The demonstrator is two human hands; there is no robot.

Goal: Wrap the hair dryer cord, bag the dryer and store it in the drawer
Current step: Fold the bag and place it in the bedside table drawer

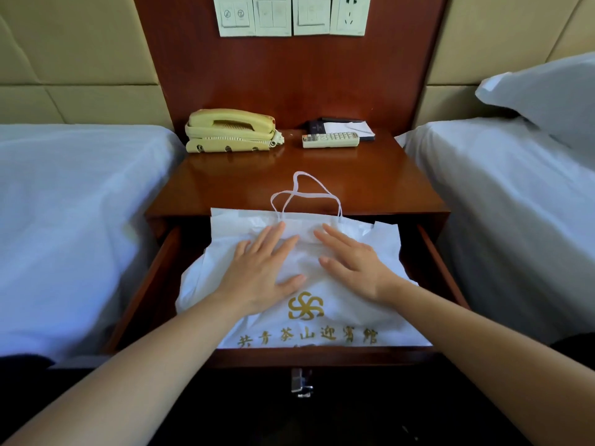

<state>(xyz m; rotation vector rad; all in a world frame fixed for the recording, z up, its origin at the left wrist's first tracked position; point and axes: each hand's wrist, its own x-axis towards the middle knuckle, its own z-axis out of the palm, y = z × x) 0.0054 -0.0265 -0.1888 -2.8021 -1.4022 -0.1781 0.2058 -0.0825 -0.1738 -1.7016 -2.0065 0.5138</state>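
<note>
White, crinkled plastic bag (354, 304) lying flat in the open drawer (154, 284) of a glossy red-brown wooden nightstand (289, 175). The film is thin and creased, and it bulges over contents that cannot be seen through it. A gold pinwheel emblem (306, 305) and a row of gold characters are printed near the end closest to the person and read upright from that side. The bag's long axis runs from the drawer front towards the back; its mouth points away from the person, and two soft white loop handles (302, 194) trail from it onto the front edge of the nightstand top.

Left hand (260, 272) and right hand (354, 262) rest palm down, side by side on the upper half of the bag. The fingers are straight and slightly spread and grip nothing, with fingertips directed towards the mouth and thumbs angled inward. Both bare forearms reach in from the lower corners.

A metal pull (301, 384) hangs from the drawer front. At the back of the nightstand top stand a cream corded telephone (230, 130), a pale keyed remote control (330, 140) and a notepad in a dark holder (347, 127). White-sheeted beds (74, 220) flank the unit, with a pillow (547, 91) on the right one; wall switches and a socket (289, 14) are mounted on the wood panel above
</note>
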